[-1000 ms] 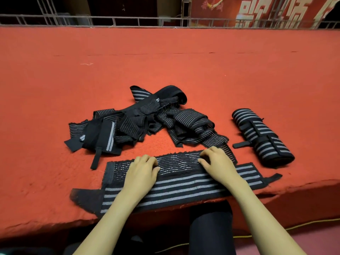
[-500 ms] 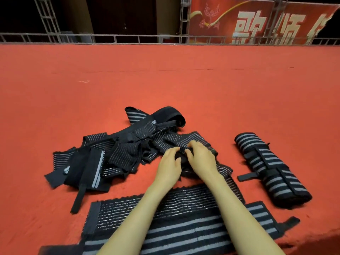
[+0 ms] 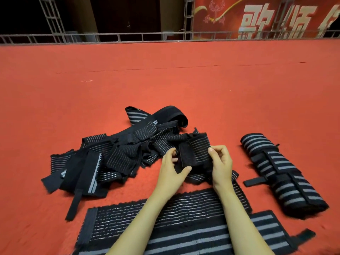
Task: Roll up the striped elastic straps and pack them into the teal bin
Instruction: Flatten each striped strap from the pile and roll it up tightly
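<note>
A tangled pile of black striped elastic straps lies on the red carpeted surface. My left hand and my right hand both pinch the end of one strap lifted from the pile's right side, its black fastening patch facing me. Two straps lie flat, one over the other, near the front edge under my forearms. A rolled bundle of straps lies on the right. No teal bin is in view.
A metal railing runs along the far edge of the carpet, with truss posts and a red banner behind it. Open carpet stretches beyond the pile and to the left.
My hands left the flat straps, reached forward into the pile and lifted one strap end. The camera tilted up and moved closer.
</note>
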